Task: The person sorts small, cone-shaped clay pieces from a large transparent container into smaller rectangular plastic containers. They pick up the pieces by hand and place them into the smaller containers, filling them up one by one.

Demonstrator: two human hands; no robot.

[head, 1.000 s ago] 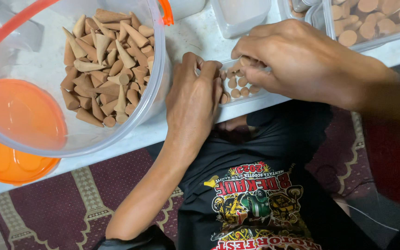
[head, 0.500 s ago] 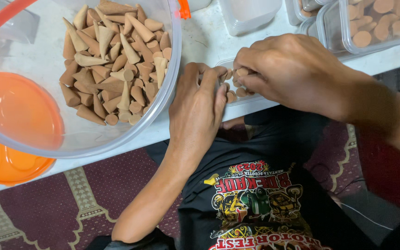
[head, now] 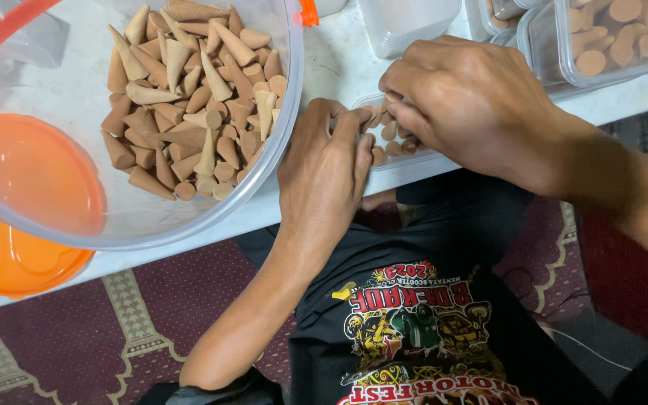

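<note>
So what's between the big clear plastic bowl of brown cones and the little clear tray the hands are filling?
In the head view, the left hand and bare white tabletop lie between the bowl and tray.

small clear tray [head: 406,159], brown cones [head: 388,133] standing inside, table edge

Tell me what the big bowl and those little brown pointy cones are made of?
The big bowl looks like clear, glossy plastic: you see straight through its wall. The cones look like dry, matte pressed powder, maybe incense or clay; the picture cannot settle which.
</note>
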